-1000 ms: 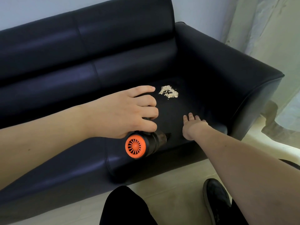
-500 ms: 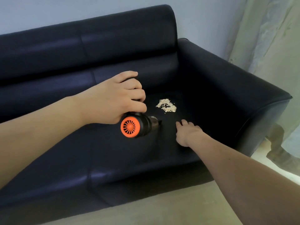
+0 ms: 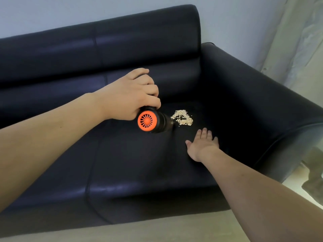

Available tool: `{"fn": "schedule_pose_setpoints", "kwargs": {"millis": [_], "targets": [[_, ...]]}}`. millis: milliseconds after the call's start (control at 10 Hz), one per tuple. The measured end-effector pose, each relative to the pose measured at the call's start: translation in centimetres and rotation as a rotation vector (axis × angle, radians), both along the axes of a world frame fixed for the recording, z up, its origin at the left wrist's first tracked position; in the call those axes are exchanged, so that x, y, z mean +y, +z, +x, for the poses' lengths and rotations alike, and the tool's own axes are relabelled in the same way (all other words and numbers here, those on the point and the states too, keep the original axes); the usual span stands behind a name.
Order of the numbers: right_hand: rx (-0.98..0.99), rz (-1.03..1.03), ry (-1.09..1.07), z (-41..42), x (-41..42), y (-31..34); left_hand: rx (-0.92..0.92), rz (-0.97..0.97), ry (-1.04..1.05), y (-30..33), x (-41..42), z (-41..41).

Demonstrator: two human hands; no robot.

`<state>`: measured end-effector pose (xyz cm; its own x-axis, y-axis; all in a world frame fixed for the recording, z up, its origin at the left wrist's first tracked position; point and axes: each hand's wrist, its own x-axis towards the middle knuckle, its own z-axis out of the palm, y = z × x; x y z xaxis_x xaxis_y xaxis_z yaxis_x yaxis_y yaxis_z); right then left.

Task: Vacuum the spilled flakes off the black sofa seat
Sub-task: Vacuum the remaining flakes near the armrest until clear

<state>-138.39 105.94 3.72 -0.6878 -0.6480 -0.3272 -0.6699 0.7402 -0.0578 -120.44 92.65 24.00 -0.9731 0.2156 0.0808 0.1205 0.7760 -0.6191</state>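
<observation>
My left hand (image 3: 129, 96) grips the handheld vacuum (image 3: 153, 122), its nozzle on the sofa seat (image 3: 139, 163) just beside the flakes (image 3: 182, 117), which lie toward the seat's right end, near the armrest (image 3: 262, 95). My right hand (image 3: 203, 144) rests flat, fingers spread, near the pile. I'm at the approach; next I'd ease the nozzle forward through the flakes.

surface: black sofa seat (image 3: 139, 163), glossy leather, centre of frame | on it: pale flakes (image 3: 182, 117) in a small pile, right of centre | right hand (image 3: 203, 145) rests flat just below the pile | floor (image 3: 157, 229), beige, bottom edge
</observation>
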Motion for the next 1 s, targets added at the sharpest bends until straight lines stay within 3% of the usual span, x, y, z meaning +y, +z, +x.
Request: {"fn": "schedule_pose_setpoints", "kwargs": {"millis": [1000], "targets": [[0.012, -0.064, -0.007, -0.3, -0.5, -1.6, -0.001, 0.017, -0.054, -0.1, 0.5, -3.5]]}}
